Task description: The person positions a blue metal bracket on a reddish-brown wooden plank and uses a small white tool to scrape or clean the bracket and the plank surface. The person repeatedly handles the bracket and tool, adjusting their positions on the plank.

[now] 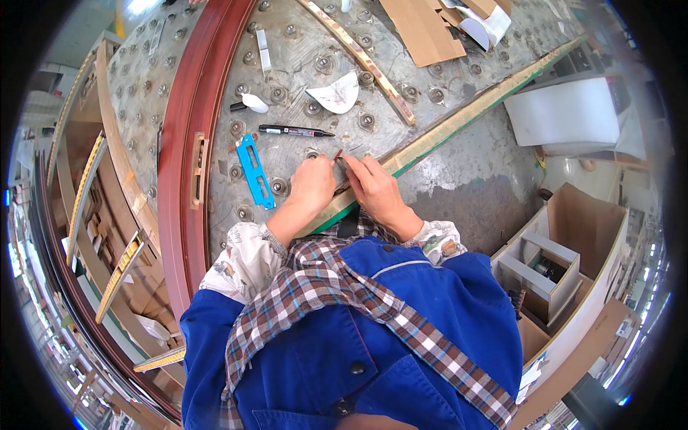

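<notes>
Close together at the near edge of the worktable are my two hands. A small reddish-brown piece sticks up between the fingertips; its exact kind is too small to make out. My left hand is closed, pinching it from the left. From the other side my right hand meets it, thumb and fingers pressed together at the tips. Left of my hands lies a blue slotted template. A black marker rests just beyond them. The long red-brown frame profile on the left has a slotted mortise cut in its face.
The metal worktable is studded with ball rollers. On it lie a narrow wooden strip, a white curved scrap, a small white bottle and cardboard. An open carton stands at right, a wooden rack at left.
</notes>
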The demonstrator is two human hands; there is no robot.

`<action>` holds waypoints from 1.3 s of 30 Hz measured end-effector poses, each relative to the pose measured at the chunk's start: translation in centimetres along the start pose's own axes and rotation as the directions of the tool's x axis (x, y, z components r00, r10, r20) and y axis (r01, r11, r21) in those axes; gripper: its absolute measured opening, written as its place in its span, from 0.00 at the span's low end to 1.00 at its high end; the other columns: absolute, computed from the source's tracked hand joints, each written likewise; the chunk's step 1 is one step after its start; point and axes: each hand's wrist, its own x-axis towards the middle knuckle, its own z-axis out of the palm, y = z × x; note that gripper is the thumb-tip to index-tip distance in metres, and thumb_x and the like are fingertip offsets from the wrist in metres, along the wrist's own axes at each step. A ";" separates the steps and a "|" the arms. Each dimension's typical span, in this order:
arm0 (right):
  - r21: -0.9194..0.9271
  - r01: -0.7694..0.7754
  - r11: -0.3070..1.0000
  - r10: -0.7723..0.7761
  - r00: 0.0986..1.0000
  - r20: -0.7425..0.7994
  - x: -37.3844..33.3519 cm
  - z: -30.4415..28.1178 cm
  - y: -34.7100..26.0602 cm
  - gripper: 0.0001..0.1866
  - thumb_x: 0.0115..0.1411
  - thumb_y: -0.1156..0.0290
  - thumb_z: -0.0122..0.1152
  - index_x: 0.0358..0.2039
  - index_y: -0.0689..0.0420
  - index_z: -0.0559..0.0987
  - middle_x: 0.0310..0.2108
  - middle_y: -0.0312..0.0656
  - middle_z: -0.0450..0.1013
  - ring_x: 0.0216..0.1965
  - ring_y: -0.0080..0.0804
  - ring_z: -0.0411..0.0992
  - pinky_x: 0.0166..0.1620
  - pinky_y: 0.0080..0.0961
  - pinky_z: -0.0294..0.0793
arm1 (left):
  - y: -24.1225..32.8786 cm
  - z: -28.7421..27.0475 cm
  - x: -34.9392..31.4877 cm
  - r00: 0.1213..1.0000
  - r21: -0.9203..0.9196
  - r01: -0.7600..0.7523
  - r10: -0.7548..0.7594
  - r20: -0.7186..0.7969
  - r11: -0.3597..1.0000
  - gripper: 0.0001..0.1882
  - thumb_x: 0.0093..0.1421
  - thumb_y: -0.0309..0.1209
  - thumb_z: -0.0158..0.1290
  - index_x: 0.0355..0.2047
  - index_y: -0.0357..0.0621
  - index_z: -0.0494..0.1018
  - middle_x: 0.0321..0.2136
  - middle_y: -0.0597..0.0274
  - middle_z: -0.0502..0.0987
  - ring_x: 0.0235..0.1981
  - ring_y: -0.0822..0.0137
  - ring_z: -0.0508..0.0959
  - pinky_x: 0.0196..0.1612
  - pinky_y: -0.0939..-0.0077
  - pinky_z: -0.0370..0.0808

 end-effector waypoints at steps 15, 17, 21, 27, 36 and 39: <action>-0.057 0.126 0.990 -0.118 0.986 0.119 0.8 0.2 1.5 0.24 0.49 0.82 0.60 0.50 0.60 0.75 0.28 0.42 0.68 0.30 0.40 0.71 0.30 0.32 0.72 | 1.2 0.6 0.1 0.995 -0.037 0.079 -0.082 -0.060 0.996 0.14 0.62 0.33 0.44 0.33 0.33 0.73 0.29 0.37 0.78 0.34 0.39 0.79 0.38 0.48 0.75; -0.051 0.120 0.991 -0.111 0.982 0.152 0.8 0.2 1.2 0.26 0.47 0.81 0.57 0.51 0.61 0.73 0.29 0.42 0.67 0.32 0.40 0.71 0.30 0.32 0.74 | 1.2 0.6 0.0 0.994 -0.035 0.086 -0.088 -0.062 0.996 0.14 0.62 0.33 0.44 0.33 0.33 0.73 0.28 0.37 0.78 0.33 0.39 0.79 0.38 0.48 0.75; -0.047 0.080 0.996 -0.070 0.983 0.171 -0.1 0.4 1.2 0.27 0.46 0.80 0.57 0.51 0.63 0.72 0.30 0.42 0.67 0.33 0.40 0.71 0.31 0.33 0.74 | 1.5 0.7 -0.1 0.993 -0.048 0.108 -0.110 -0.049 0.993 0.14 0.61 0.33 0.44 0.33 0.33 0.73 0.28 0.37 0.78 0.33 0.38 0.79 0.38 0.47 0.75; -0.015 0.045 0.999 -0.043 0.989 0.139 -0.3 -0.1 0.4 0.22 0.50 0.83 0.58 0.48 0.61 0.74 0.26 0.43 0.66 0.28 0.41 0.70 0.29 0.34 0.71 | 1.1 0.7 0.1 0.994 -0.067 0.089 -0.093 -0.055 0.994 0.13 0.61 0.32 0.44 0.33 0.33 0.73 0.28 0.36 0.78 0.33 0.38 0.79 0.38 0.47 0.75; -0.104 0.056 0.993 -0.053 0.998 0.024 4.0 -2.0 1.3 0.14 0.54 0.77 0.62 0.43 0.58 0.79 0.34 0.43 0.73 0.33 0.41 0.70 0.35 0.31 0.71 | -1.2 0.0 -1.2 0.982 -0.277 -0.180 0.154 -0.111 0.944 0.12 0.65 0.32 0.45 0.31 0.35 0.70 0.21 0.41 0.75 0.25 0.41 0.77 0.29 0.52 0.72; -0.248 0.120 0.961 -0.120 0.993 0.014 6.0 -2.1 1.0 0.13 0.55 0.71 0.63 0.41 0.56 0.80 0.41 0.40 0.74 0.39 0.41 0.70 0.41 0.33 0.68 | -1.6 -3.6 -3.5 0.945 -0.373 -0.325 0.309 -0.105 0.869 0.11 0.66 0.32 0.45 0.31 0.37 0.70 0.15 0.51 0.73 0.17 0.52 0.75 0.23 0.61 0.70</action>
